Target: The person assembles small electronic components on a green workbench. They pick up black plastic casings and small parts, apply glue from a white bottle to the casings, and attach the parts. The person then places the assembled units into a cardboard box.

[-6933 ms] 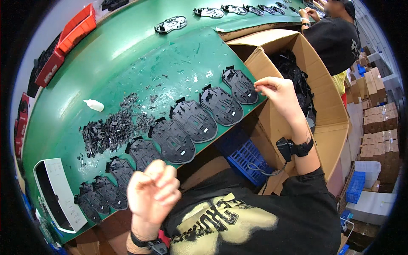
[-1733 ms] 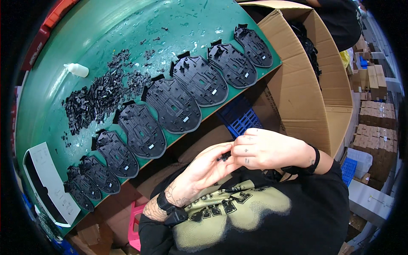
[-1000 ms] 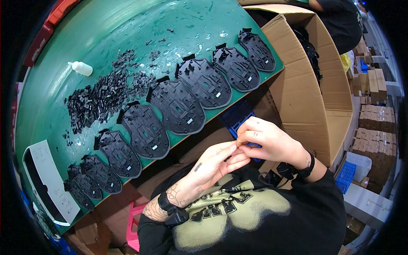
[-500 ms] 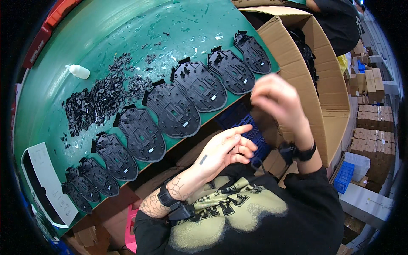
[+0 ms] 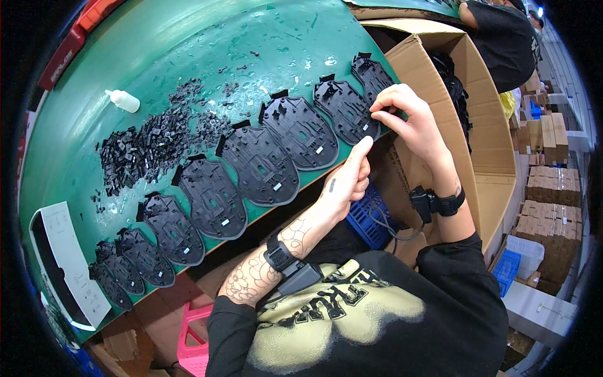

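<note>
Black plastic shells lie in a row along the near edge of the green counter. I see the right hand by the row's right end, thumb and forefinger close together; I can't tell whether they pinch anything. Just below, the left hand is half curled, thumb raised, its grip hidden from me. Small black parts sit heaped beyond the shells.

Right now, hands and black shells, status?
Left hand curled, contents hidden. Right hand near-pinched, contents unclear, partly covering rightmost shell. Black shells in a row on green table.
</note>
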The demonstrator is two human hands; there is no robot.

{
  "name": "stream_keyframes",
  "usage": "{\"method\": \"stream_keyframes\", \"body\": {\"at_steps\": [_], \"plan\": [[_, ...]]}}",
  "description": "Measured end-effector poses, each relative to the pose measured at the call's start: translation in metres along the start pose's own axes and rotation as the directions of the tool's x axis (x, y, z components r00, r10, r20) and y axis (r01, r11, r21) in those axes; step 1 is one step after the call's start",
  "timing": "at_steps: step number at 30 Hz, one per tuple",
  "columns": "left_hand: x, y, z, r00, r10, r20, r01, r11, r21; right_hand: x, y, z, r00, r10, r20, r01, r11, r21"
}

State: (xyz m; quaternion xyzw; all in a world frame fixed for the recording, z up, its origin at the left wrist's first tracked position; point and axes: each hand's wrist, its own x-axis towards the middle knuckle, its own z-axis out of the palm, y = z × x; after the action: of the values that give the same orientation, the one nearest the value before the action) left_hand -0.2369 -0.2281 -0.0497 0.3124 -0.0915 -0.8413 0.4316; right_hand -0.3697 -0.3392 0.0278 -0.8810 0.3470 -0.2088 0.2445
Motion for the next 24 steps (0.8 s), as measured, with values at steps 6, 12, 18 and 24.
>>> {"method": "stream_keyframes", "body": {"at_steps": [6, 12, 18, 24], "plan": [[0.005, 0.003, 0.003, 0.999, 0.05, -0.022, -0.049, 0.999, 0.017, -0.001, 0.004, 0.0, 1.0, 0.009, -0.02, -0.008, 1.0, 0.021], [0.005, 0.003, 0.002, 0.999, 0.048, -0.014, -0.048, 0.999, 0.001, 0.006, -0.004, -0.003, 0.999, -0.013, 0.044, 0.015, 0.999, -0.039], [0.005, 0.005, 0.003, 0.999, 0.034, -0.001, -0.034, 0.999, 0.002, 0.029, -0.006, -0.016, 0.938, -0.161, 0.307, 0.236, 0.946, -0.223], [0.006, 0.006, 0.001, 1.0, 0.026, 0.003, -0.026, 1.0, 0.007, 0.041, -0.011, -0.025, 0.902, -0.16, 0.402, 0.289, 0.915, -0.283]]}}
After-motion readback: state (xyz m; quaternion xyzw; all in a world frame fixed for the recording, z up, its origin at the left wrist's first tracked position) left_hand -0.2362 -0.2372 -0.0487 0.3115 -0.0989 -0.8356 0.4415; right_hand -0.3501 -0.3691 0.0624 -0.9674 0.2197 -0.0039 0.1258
